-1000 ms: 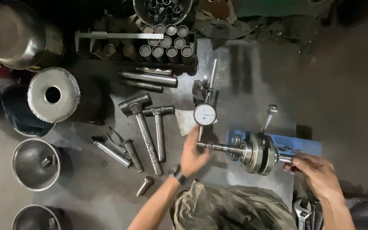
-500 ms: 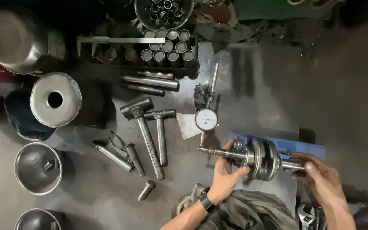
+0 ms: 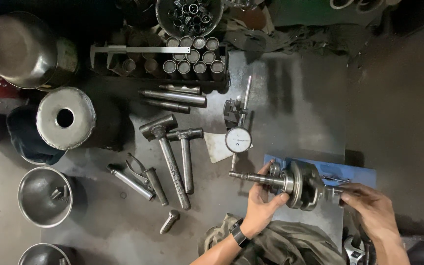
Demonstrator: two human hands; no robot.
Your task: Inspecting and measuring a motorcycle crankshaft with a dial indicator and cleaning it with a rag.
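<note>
Now, change: left hand point(image 3: 263, 203) has slid from the shaft tip toward the steel crankshaft's point(image 3: 300, 185) webs.
Hands: apart, both clamped on crankshaft; right hand point(image 3: 371, 208) grips far end.

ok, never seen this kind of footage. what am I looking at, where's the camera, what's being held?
One camera, worn on a person's head, looks straight down at a dark metal workbench. No robot here: two bare hands. The left hand grips the shaft side of a crankshaft assembly; the right hand holds its other end. It sits over a blue pad. Nearby lie a dial indicator, two hammers, a vernier caliper, steel rods, a tray of metal sleeves and steel bowls.
</note>
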